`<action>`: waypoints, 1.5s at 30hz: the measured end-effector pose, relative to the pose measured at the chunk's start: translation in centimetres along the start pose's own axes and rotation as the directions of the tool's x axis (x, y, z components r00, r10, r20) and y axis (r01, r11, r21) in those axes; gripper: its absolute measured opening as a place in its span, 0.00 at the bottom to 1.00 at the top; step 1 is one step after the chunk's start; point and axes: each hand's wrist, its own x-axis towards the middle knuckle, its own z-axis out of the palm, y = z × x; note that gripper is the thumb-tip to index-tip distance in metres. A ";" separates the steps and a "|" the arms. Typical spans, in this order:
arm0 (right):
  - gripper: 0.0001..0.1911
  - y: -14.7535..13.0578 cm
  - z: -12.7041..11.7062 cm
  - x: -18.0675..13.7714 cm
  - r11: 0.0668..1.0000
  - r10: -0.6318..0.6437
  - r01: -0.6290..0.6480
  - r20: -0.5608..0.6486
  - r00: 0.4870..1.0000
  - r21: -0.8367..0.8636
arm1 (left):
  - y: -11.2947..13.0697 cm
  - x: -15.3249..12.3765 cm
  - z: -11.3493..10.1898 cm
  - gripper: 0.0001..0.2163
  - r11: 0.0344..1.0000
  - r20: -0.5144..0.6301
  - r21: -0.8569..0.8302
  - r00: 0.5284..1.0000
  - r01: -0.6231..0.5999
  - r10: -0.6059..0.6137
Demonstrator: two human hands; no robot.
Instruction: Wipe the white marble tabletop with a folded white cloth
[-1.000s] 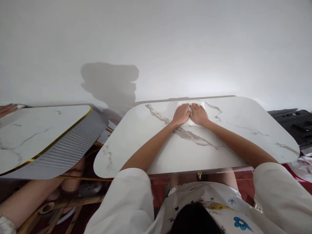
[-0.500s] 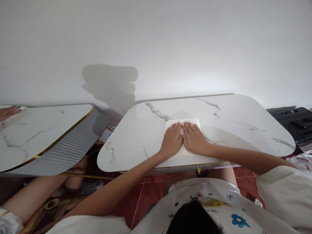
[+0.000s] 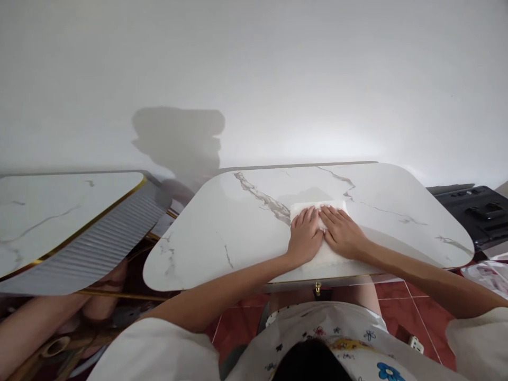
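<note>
A folded white cloth [image 3: 327, 255] lies flat on the white marble-patterned tabletop [image 3: 206, 222], a little right of the middle. My left hand [image 3: 306, 235] presses palm down on the cloth's left part, fingers stretched forward. On its right part rests my right hand [image 3: 341, 230], also flat and angled inward. The two hands nearly meet at the fingertips and thumbs. Their palms hide much of the cloth, whose back edge and near end stay visible.
Left stands a second marble-patterned table [image 3: 71, 211] with gold trim and a ribbed grey side. A black appliance [image 3: 484, 211] is at the right. The white wall [image 3: 254, 79] rises behind. Another person's legs [image 3: 51, 315] show at lower left; a white power socket [image 3: 416, 345] lies on the red floor.
Both hands have slid the cloth to the right across the tabletop, keeping flat on it. The other person's hand on the left table has gone out of view.
</note>
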 end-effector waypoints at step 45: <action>0.28 9.8 1.5 6.5 0.965 0.239 -0.235 0.017 0.971 -0.120 | -0.1 14.1 2.9 0.21 0.958 -0.081 0.151 0.963 -0.243 0.257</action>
